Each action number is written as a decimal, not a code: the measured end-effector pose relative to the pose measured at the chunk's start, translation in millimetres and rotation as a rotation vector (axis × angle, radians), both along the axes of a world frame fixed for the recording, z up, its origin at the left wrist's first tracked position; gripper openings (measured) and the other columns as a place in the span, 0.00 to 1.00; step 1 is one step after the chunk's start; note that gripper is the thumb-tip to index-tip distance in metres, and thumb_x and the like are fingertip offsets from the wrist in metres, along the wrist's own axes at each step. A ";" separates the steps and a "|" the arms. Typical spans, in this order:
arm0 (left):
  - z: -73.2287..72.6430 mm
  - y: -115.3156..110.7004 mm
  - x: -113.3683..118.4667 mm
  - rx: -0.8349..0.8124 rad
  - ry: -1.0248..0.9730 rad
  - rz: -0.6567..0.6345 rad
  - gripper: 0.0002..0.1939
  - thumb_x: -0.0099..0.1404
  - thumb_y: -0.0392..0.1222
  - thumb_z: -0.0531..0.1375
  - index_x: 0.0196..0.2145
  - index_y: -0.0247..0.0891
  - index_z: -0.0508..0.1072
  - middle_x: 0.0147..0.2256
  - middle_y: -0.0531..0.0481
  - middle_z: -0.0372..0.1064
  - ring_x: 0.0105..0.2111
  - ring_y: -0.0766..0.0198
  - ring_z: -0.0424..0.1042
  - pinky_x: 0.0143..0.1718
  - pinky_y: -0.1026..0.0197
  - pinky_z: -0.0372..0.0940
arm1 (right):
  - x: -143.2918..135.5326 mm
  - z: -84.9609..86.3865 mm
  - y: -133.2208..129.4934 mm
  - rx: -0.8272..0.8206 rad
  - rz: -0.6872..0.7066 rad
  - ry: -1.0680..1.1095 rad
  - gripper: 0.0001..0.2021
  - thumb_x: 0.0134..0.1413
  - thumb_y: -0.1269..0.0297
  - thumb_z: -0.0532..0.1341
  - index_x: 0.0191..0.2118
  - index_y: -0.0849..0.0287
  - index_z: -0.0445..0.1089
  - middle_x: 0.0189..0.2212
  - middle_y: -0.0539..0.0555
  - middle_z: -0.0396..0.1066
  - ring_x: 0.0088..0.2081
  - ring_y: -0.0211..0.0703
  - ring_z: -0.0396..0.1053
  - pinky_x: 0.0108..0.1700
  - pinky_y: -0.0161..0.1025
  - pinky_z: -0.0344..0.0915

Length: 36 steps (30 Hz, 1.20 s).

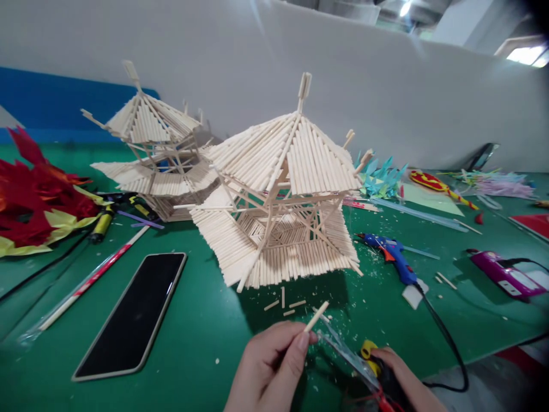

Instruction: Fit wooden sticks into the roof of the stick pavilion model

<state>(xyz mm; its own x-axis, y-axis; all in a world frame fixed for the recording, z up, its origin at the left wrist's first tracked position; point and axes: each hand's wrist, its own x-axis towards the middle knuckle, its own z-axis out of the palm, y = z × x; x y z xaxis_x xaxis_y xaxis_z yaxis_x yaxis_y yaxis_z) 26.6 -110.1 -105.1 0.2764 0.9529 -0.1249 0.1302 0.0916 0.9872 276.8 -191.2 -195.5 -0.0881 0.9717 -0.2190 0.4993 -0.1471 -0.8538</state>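
Between thumb and fingers, my left hand (278,363) pinches a short wooden stick (316,316), its free end pointing up and right. At the lower right edge my right hand (401,372) has its fingers round a tool with a yellow and black handle (369,350); the rest of the tool is partly hidden. A pavilion model of wooden sticks (291,154) stands beyond my hands, its peaked roof above a flared lower tier. Short stick pieces (283,297) lie in front of it.
A second stick pavilion (156,166) stands at the back left. Around lie a black phone (132,315), a blue glue gun (397,257) with a cord, a purple device (506,274) and red paper shapes (38,194). Scraps dot the green table (206,343).
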 end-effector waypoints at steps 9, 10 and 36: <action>-2.0 3.4 -3.0 0.314 0.097 -0.228 0.11 0.61 0.37 0.50 0.27 0.37 0.70 0.22 0.51 0.65 0.24 0.66 0.64 0.26 0.66 0.62 | -42.0 32.2 39.7 -0.056 -0.069 -0.091 0.12 0.49 0.63 0.53 0.29 0.60 0.73 0.28 0.54 0.72 0.33 0.46 0.71 0.39 0.37 0.67; -2.3 3.2 -2.9 0.334 0.104 -0.219 0.10 0.61 0.37 0.50 0.27 0.38 0.70 0.22 0.51 0.64 0.23 0.66 0.64 0.26 0.66 0.62 | -43.2 32.6 41.8 -0.056 -0.071 -0.088 0.13 0.50 0.63 0.52 0.28 0.60 0.73 0.27 0.54 0.72 0.33 0.46 0.71 0.39 0.37 0.67; 9.5 10.3 -7.9 0.486 0.203 -0.243 0.08 0.60 0.34 0.51 0.27 0.38 0.69 0.23 0.52 0.63 0.22 0.67 0.64 0.26 0.68 0.63 | -57.4 44.8 18.4 -0.191 -0.106 -0.073 0.29 0.32 0.65 0.63 0.48 0.57 0.62 0.45 0.56 0.69 0.44 0.47 0.68 0.43 0.34 0.64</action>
